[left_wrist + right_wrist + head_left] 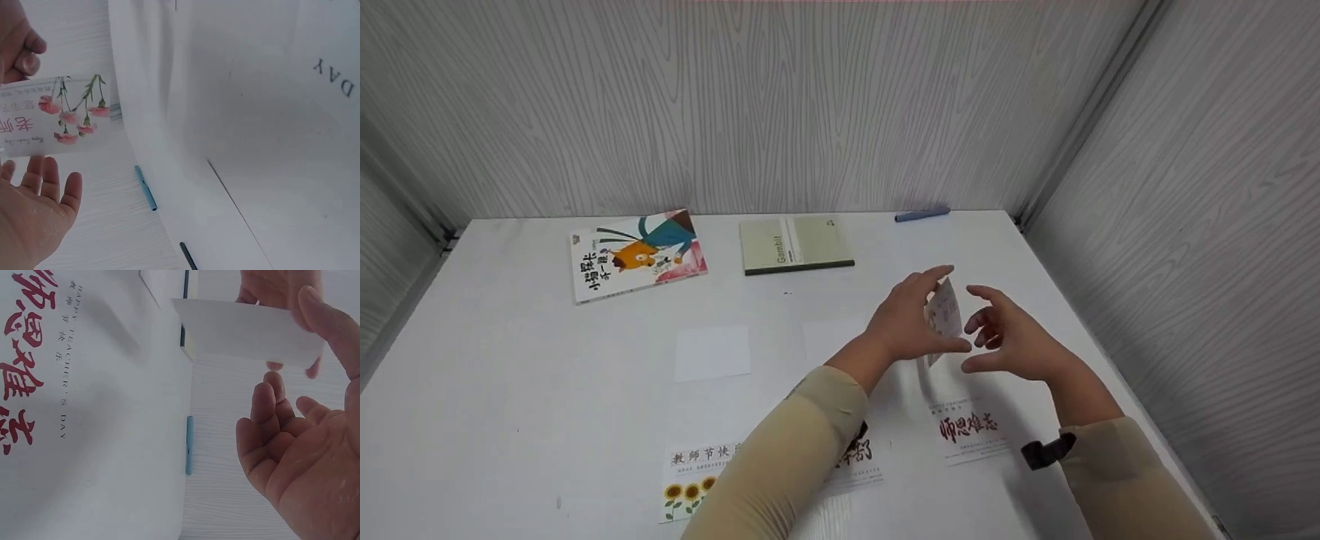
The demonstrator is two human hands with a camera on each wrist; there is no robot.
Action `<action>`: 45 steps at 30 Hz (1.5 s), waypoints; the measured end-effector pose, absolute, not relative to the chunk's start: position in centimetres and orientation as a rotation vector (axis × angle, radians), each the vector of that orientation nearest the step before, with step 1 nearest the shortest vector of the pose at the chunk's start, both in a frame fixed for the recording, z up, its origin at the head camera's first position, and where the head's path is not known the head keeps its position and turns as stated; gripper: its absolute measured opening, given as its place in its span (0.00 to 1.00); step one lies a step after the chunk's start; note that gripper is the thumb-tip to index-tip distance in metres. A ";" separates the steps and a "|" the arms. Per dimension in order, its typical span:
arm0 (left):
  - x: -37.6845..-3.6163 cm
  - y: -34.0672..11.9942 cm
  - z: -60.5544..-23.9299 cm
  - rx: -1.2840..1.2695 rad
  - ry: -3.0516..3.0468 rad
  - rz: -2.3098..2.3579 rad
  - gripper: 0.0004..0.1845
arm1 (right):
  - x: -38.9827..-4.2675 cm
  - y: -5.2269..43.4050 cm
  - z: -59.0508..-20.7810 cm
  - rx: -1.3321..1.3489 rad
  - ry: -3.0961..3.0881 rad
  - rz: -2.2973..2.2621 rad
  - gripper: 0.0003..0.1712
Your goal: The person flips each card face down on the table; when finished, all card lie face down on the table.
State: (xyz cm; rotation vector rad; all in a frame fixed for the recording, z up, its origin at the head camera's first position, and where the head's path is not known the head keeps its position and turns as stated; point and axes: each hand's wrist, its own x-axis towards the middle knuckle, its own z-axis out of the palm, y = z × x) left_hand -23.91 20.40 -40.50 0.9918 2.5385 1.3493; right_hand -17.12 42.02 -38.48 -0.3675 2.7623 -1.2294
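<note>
My left hand holds a small greeting card upright above the table, fingers on its top edge and thumb below. The left wrist view shows the card's printed face, with pink carnations and red characters. Its blank white back faces the right wrist camera, with the left hand's fingers behind it. My right hand hovers just right of the card, palm open and fingers spread; its thumb lies close to the card's edge, and contact is unclear.
On the white table lie a picture book, a green notebook, a blue pen, a blank white card, a red-calligraphy card and a sunflower card. Wood-grain walls close off three sides.
</note>
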 end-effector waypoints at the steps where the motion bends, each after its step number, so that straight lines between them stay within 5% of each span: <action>1: -23.9 20.3 -40.3 0.995 2.510 1.390 0.57 | -17.1 42.1 -38.6 -0.364 2.763 -1.222 0.63; 18: -23.3 19.4 -39.4 0.943 2.293 1.653 0.50 | -17.5 43.1 -40.0 -0.330 2.693 -1.198 0.52; 45: -24.6 19.0 -43.0 0.806 2.445 1.303 0.57 | -18.2 46.7 -41.6 -0.170 2.692 -1.299 0.59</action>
